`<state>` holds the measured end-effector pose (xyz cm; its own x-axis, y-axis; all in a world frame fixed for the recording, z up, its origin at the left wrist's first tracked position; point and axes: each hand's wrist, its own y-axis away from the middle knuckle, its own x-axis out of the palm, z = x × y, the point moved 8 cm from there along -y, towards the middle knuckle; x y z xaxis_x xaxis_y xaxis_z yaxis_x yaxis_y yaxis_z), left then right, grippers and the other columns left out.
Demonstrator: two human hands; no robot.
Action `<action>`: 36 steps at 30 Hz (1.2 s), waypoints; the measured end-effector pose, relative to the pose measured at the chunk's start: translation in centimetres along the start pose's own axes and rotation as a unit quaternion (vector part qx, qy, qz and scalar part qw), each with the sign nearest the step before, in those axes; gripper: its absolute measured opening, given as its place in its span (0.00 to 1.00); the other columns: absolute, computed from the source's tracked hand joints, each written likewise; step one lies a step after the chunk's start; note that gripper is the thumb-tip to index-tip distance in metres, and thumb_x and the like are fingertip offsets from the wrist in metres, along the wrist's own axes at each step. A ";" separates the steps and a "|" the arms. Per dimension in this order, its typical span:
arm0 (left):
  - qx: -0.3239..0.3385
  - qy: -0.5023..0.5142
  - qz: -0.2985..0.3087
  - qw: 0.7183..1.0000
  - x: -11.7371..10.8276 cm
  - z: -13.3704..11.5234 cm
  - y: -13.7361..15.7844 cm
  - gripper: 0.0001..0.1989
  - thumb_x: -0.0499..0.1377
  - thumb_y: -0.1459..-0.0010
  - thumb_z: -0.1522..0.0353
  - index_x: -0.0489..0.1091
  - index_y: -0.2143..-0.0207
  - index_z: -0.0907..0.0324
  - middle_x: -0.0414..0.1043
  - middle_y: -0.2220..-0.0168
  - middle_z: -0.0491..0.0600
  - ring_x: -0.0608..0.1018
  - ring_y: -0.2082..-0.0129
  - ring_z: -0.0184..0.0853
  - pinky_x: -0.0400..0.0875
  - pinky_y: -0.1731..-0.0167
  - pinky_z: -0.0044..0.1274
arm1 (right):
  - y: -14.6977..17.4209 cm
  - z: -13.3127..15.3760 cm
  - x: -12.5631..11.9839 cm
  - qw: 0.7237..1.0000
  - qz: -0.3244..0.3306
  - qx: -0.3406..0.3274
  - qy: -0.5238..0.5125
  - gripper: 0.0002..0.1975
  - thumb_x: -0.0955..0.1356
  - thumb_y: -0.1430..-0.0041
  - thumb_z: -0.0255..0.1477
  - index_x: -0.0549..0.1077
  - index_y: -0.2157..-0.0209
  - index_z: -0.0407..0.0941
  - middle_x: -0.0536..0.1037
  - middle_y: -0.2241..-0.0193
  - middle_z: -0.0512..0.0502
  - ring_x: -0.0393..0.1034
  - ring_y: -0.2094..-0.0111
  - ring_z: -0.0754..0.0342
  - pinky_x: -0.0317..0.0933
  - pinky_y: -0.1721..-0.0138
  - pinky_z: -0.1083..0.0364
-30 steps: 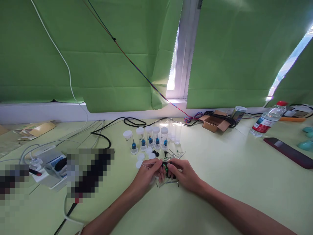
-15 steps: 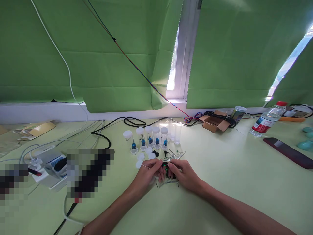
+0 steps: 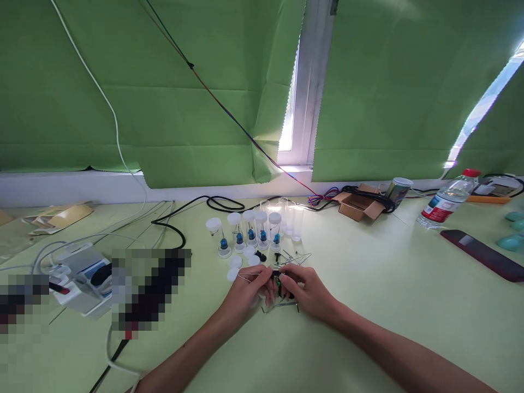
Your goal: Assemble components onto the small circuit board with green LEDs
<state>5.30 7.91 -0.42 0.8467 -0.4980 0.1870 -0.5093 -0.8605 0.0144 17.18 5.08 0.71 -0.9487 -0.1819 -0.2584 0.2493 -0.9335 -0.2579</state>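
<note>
My left hand (image 3: pixel 250 285) is closed, pinching a small black-and-green part (image 3: pixel 279 283) between thumb and fingers. A thin bent metal wire (image 3: pixel 244 278) sticks out to the left from the same hand. From the other side, the closed fingertips of my right hand (image 3: pixel 305 286) meet on that part. Its exact kind is hidden by the fingers. Behind the hands lie loose metal rods (image 3: pixel 302 258) and small black pieces (image 3: pixel 260 256). More bent rods (image 3: pixel 282 305) lie just below the fingers. White round caps (image 3: pixel 235 262) rest beyond my left hand.
Several capped clear tubes with blue pieces inside (image 3: pixel 239 234) stand behind the hands, beside clear tubes (image 3: pixel 297 224). An open cardboard box (image 3: pixel 358 206), a water bottle (image 3: pixel 446 202) and a dark flat case (image 3: pixel 483 255) are to the right. Cables and a white device (image 3: pixel 84 278) occupy the left.
My right fingertips have shifted very slightly on the black-and-green part. My left hand has barely moved, and everything else lies as before.
</note>
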 end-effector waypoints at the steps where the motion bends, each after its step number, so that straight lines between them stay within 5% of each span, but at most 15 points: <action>1: 0.000 0.000 0.000 1.000 0.0 0.0 0.0 0.19 0.59 0.39 0.60 0.72 0.77 0.63 0.71 0.79 0.48 0.72 0.81 0.29 0.67 0.78 0.21 | 0.0 0.0 0.0 1.000 0.001 -0.001 0.000 0.11 0.62 0.33 0.34 0.72 0.64 0.44 0.71 0.76 0.51 0.65 0.74 0.57 0.61 0.71 0.58; 14: 0.002 0.002 -0.003 1.000 0.0 0.0 0.0 0.19 0.59 0.39 0.60 0.72 0.77 0.63 0.71 0.80 0.48 0.72 0.81 0.29 0.66 0.79 0.21 | -0.2 0.4 -0.1 0.999 -0.004 -0.022 0.023 0.17 0.61 0.32 0.34 0.69 0.74 0.43 0.71 0.77 0.51 0.62 0.75 0.58 0.58 0.72 0.59; 36: 0.007 -0.011 -0.004 1.000 -0.1 0.2 0.0 0.19 0.58 0.39 0.60 0.73 0.78 0.63 0.71 0.79 0.48 0.72 0.81 0.30 0.66 0.78 0.22 | -0.2 0.3 -0.2 1.000 -0.006 -0.011 0.010 0.15 0.61 0.32 0.35 0.73 0.69 0.43 0.72 0.76 0.50 0.65 0.74 0.57 0.59 0.71 0.59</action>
<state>5.25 7.97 -0.62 0.8535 -0.4940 0.1658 -0.5012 -0.8653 0.0018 17.25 5.16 1.09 -0.9477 -0.1649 -0.2734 0.2427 -0.9284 -0.2814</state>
